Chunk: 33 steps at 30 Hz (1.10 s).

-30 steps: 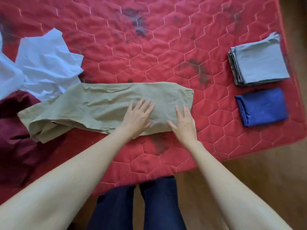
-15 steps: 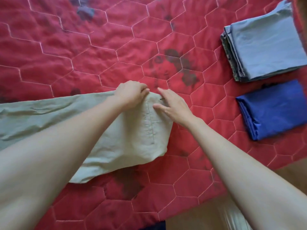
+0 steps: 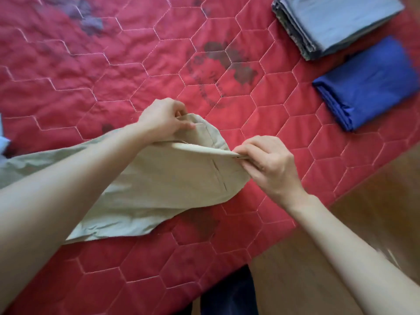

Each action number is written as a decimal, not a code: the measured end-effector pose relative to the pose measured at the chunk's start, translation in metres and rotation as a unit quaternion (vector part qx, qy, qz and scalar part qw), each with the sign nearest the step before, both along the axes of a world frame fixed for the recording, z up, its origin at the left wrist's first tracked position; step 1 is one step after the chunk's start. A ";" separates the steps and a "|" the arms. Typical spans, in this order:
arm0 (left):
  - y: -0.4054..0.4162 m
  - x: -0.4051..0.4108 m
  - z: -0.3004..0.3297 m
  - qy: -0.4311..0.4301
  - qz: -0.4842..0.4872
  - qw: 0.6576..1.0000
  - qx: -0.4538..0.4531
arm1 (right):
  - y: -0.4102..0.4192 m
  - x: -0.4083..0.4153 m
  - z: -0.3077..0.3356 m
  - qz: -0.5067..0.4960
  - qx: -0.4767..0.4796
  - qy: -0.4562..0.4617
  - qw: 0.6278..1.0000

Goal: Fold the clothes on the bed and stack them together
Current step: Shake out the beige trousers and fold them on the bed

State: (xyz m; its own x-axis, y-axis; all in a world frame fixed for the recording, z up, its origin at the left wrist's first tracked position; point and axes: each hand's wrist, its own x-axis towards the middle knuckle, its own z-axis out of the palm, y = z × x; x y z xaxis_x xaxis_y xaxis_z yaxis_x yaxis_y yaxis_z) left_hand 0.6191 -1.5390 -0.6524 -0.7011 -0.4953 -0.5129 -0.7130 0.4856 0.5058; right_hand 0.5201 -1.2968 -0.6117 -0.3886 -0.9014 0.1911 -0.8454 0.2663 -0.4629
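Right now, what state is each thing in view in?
Khaki trousers: partly folded, waist end lifted off the quilt.
Left hand: pinches the waistband.
Right hand: pinches the waistband.
Grey stack: folded, lying flat.
Blue garment: folded, beside the grey stack.
Quilt: spread flat, stained.
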 end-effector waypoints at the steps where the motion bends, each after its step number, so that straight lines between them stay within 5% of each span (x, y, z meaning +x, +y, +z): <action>1: 0.008 0.009 0.003 0.018 0.011 1.000 -0.006 | 0.019 0.014 0.003 -0.014 -0.007 0.007 1.000; 7: 0.049 0.051 0.007 0.056 0.021 0.997 -0.047 | 0.131 0.099 -0.018 -0.078 0.024 0.004 0.997; 11: 0.062 0.049 0.001 -0.049 0.017 0.997 -0.056 | 0.181 0.150 -0.053 -0.091 0.127 -0.061 0.986; 14: 0.066 0.045 -0.009 -0.125 0.004 0.991 -0.046 | 0.194 0.189 -0.074 -0.169 0.234 -0.250 0.924; 16: 0.070 0.043 -0.017 -0.100 -0.009 0.994 -0.045 | 0.190 0.207 -0.087 -0.286 0.209 -0.343 0.870; 20: 0.066 0.038 -0.022 0.061 -0.049 0.995 0.068 | 0.164 0.215 -0.105 -0.481 0.135 -0.385 0.776; 24: 0.060 0.043 -0.010 -0.004 -0.214 0.974 0.072 | 0.146 0.204 -0.110 -0.545 0.183 -0.424 0.700; 27: 0.056 0.052 -0.001 0.021 -0.192 0.981 -0.014 | 0.145 0.198 -0.094 -0.560 0.161 -0.423 0.694; 33: 0.034 0.058 0.087 0.095 -0.141 0.983 -0.074 | 0.137 0.165 0.006 -0.514 0.073 -0.367 0.772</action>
State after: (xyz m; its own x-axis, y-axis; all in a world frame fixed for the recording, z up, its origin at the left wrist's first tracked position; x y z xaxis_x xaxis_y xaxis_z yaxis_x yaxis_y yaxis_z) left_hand 0.6770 -1.5051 -0.5655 -0.8975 -0.3264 -0.2966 -0.4388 0.7284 0.5262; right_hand 0.6853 -1.1601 -0.6061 -0.8684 -0.0362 -0.4946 0.3222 0.7170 -0.6182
